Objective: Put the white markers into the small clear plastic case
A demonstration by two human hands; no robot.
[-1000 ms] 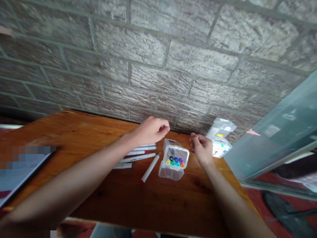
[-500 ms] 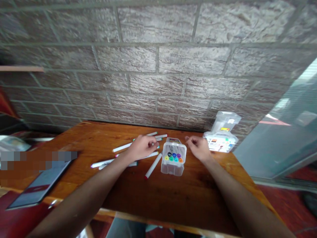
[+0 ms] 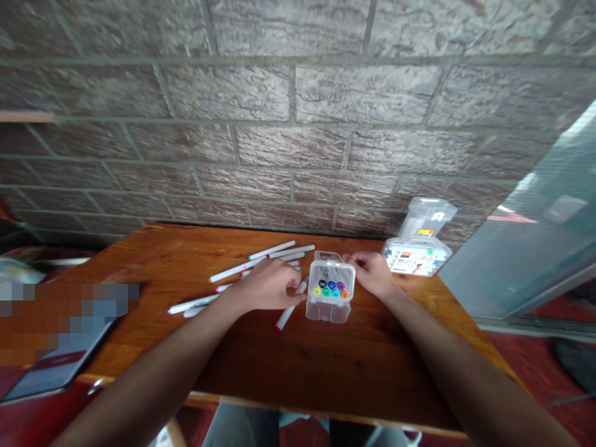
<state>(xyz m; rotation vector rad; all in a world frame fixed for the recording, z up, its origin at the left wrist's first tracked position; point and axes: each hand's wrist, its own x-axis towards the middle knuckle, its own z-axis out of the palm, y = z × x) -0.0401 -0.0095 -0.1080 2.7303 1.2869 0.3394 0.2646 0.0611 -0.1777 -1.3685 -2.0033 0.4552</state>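
Observation:
A clear plastic marker box point(image 3: 328, 312) rests on the wooden table, its open end facing me. Several markers with coloured, labelled ends point(image 3: 331, 288) show inside it. My left hand point(image 3: 272, 284) is left of the box, thumb and fingers closed around the upper part of a white marker with a red end point(image 3: 285, 318), which still lies on the table. At the box's upper right side, my right hand point(image 3: 369, 272) has curled fingers, with fingertips at its rim. Loose white markers point(image 3: 230, 271) lie behind and left of my left hand, some partly hidden by it.
A second clear case with a printed label point(image 3: 416, 257) stands at the table's back right, lid raised. A tablet-like device point(image 3: 44, 375) lies at the left edge, partly pixelated. The brick wall point(image 3: 261, 167) borders the table's point(image 3: 326, 372) far side.
My left hand has moved toward me and right, from above the loose markers to the red-ended marker. My right hand has moved left to the box's rim. The view has shifted slightly.

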